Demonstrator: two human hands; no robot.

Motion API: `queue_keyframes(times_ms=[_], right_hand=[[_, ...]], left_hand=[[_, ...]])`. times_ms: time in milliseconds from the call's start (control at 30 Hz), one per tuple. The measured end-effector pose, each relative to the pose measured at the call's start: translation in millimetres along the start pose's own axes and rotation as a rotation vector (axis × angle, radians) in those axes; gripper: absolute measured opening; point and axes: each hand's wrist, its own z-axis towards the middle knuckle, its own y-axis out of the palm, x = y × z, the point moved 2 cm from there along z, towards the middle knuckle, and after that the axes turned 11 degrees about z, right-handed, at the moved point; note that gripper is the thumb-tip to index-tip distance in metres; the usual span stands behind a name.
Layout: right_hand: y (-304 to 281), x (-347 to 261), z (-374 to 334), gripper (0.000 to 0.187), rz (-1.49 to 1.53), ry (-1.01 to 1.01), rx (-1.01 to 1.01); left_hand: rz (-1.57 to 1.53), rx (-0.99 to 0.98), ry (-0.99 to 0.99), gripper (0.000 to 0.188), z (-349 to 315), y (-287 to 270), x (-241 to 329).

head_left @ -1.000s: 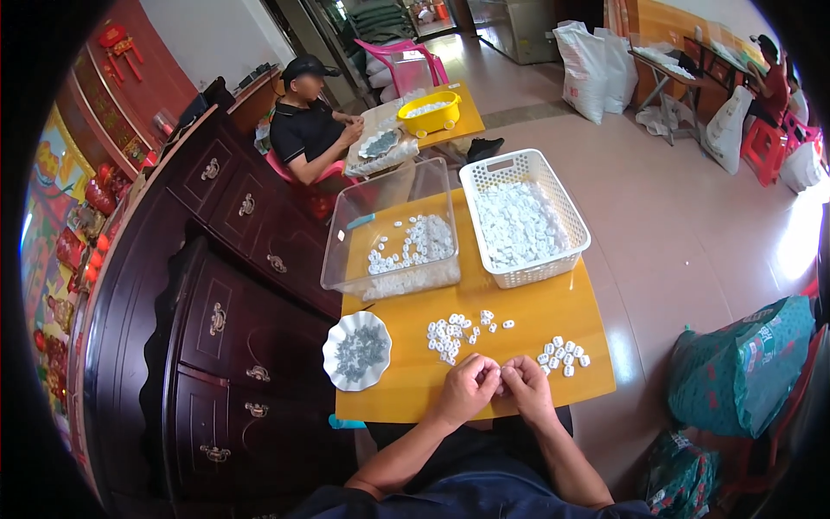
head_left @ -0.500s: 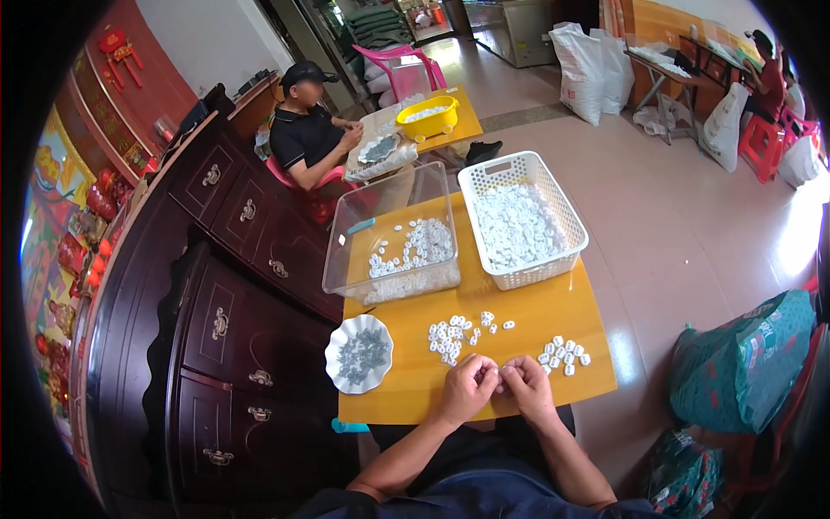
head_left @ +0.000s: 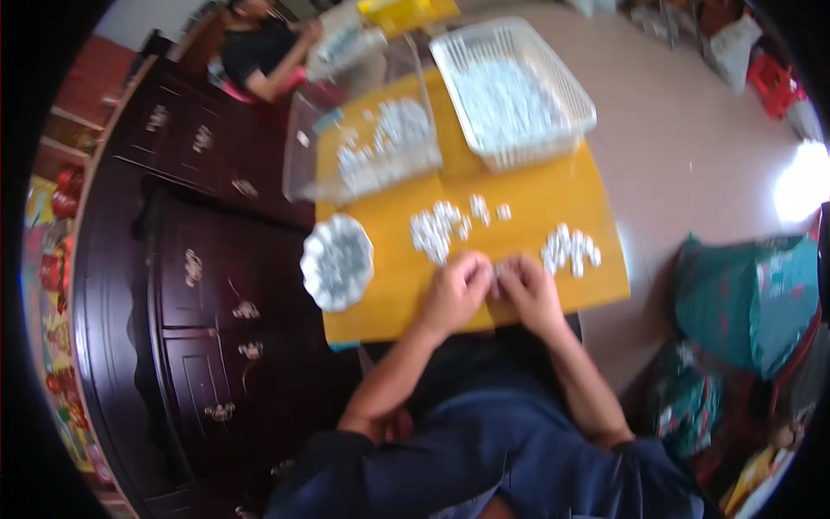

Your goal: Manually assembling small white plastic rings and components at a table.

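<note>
Looking down through the head view, you have your left hand (head_left: 456, 292) and right hand (head_left: 530, 291) close together over the near part of the yellow desk (head_left: 549, 195), fingers curled and tips nearly meeting. Blur hides what lies between them, so I cannot tell whether they grip a piece. A pile of small white pieces (head_left: 433, 230) lies just beyond your left hand, and a second cluster (head_left: 570, 249) sits beyond and right of your right hand. The scalloped bowl (head_left: 312, 266) of grey bits (head_left: 341, 259) stands at your left; farther back are the clear bin (head_left: 299, 160) and the white basket (head_left: 532, 156), both holding more white pieces. These look light and stiff, probably smooth plastic, so they would likely skid under a fingertip; pinch them by opposite edges. The grey bits seem finer, best lifted between thumb and forefinger.
</note>
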Motion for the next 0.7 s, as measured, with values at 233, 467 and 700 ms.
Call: queue_keyframes(times_ms=[233, 467, 700], right_hand=[[2, 4, 7, 0.011, 0.084, 0.098, -0.001], [2, 4, -4, 0.009, 0.090, 0.097, 0.020], [4, 6, -5, 0.010, 0.167, 0.145, 0.018]], left_hand=[[-0.022, -0.015, 0.005, 0.005, 9, -6, 1], [-0.001, -0.040, 0.037, 0.005, 4, -6, 9], [0.056, -0.036, 0.014, 0.003, 4, -6, 16]])
